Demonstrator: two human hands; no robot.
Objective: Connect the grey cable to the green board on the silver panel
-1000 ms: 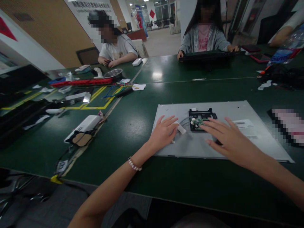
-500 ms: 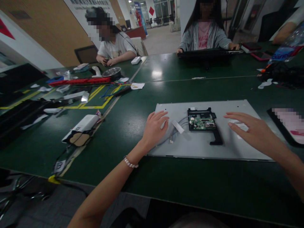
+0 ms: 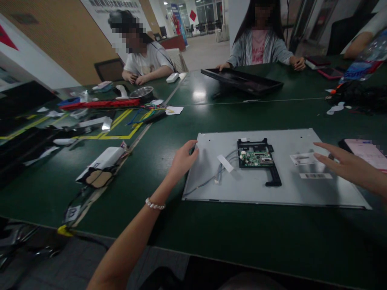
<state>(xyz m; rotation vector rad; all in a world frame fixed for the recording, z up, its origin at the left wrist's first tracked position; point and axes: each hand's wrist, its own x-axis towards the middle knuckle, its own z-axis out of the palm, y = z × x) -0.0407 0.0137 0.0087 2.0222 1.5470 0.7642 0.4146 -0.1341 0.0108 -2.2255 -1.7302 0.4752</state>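
Wears a beaded bracelet [image 3: 155,204] on the left wrist. Holds the left hand [image 3: 183,160] half curled, with thumb and fingers parted, at the left edge of a grey panel [image 3: 236,192] lying flat on the green table [image 3: 169,125]; cannot tell whether touching. Stretches the right hand [image 3: 347,166] open above the panel's right side, near two white labels [image 3: 315,176]. Has a green circuit board [image 3: 252,158] in a black bracket [image 3: 274,177] near the panel's middle, with grey cables [image 3: 198,187] running leftward beneath a white strip [image 3: 225,163]. Has a phone [image 3: 364,151] just beyond the right hand. Faces, across the table, a person [image 3: 260,48] with one hand on a black frame [image 3: 242,79].
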